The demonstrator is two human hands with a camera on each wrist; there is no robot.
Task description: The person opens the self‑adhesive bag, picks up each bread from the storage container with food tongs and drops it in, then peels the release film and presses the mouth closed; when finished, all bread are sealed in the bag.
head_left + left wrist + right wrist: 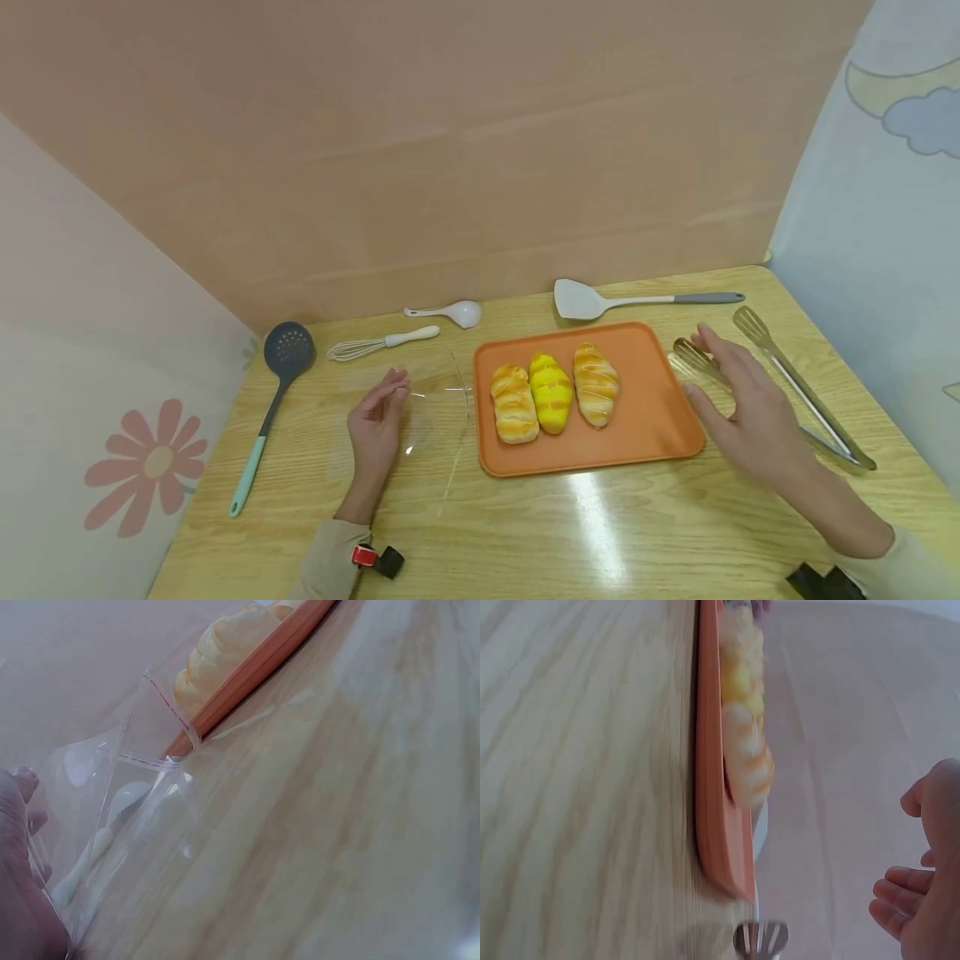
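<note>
My left hand (375,429) pinches a clear plastic bag (431,417) at its left side, left of the tray. In the left wrist view the bag (142,795) stands partly spread and see-through, with red-marked edges. My right hand (757,408) hovers over metal tongs (832,425) by the tray's right edge, thumb and fingers apart and holding nothing. On the orange tray (660,392) lie a pale browned bread roll (514,407), a yellow one (551,396) and a drizzled, golden one (596,387).
A white spatula (581,300) with a grey handle lies behind the tray. Behind the bag are a whisk (367,345) and a white spoon (463,314). At the far left lies a dark skimmer (288,354) with a mint handle. Walls enclose the table (525,533) at the back and sides.
</note>
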